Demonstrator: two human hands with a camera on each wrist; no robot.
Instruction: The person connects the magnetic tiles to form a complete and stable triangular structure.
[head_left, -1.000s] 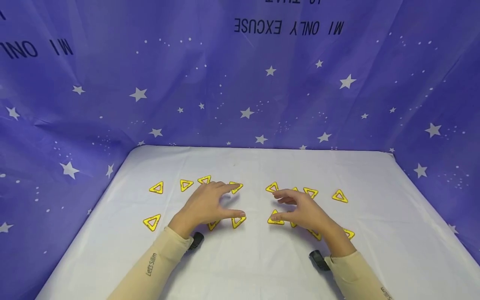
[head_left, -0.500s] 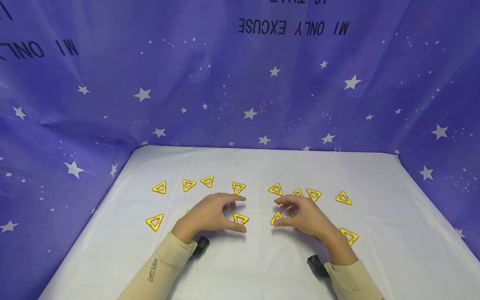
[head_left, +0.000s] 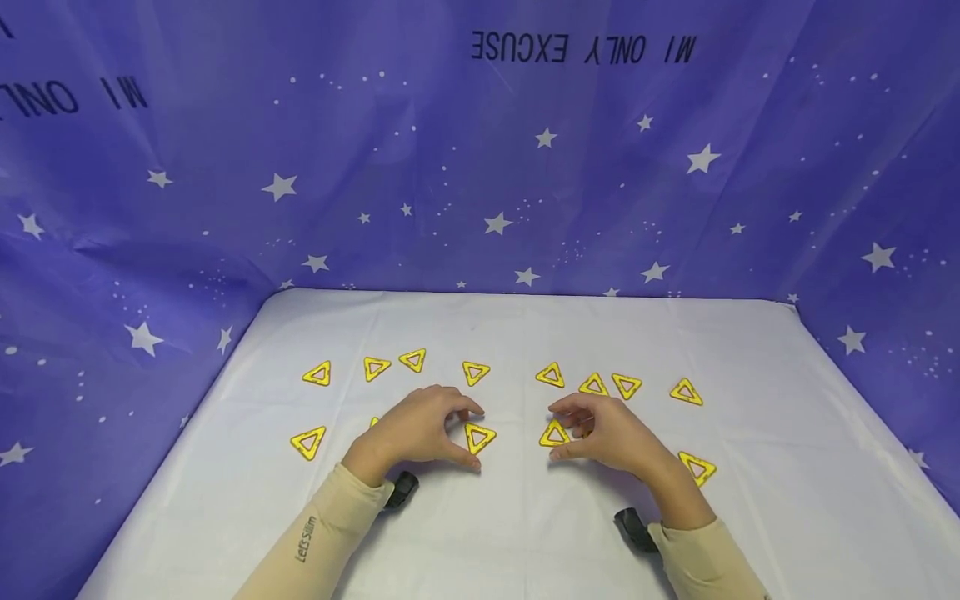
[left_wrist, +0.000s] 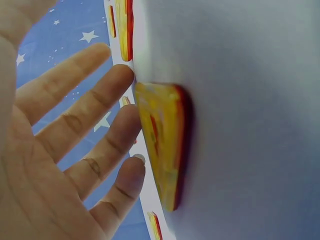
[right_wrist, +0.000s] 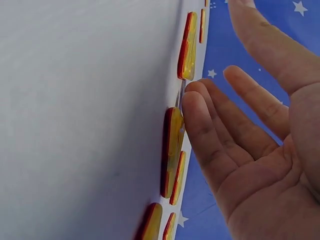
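Note:
Several flat yellow triangle tiles lie on the white table [head_left: 525, 533]. My left hand [head_left: 422, 429] rests low on the table, with its thumb and fingers loosely arched beside one yellow triangle [head_left: 478, 437]. In the left wrist view the fingers [left_wrist: 95, 105] are nearly straight and close to that triangle's [left_wrist: 162, 150] edge, gripping nothing. My right hand [head_left: 611, 435] mirrors it, arched beside another yellow triangle [head_left: 555, 434]. In the right wrist view its fingertips [right_wrist: 195, 102] hover by the triangle [right_wrist: 172, 150]. I cannot tell whether they touch it.
A far row of triangles runs from the left [head_left: 317, 374] to the right [head_left: 686, 392]. Single triangles lie at the near left [head_left: 308, 442] and the near right [head_left: 697, 467]. A blue starry cloth [head_left: 480, 183] walls the table behind and at both sides.
Both hands drew back from the far row toward me and lowered. Their fingers now arch around the two near middle triangles, which sit slightly closer to the hands.

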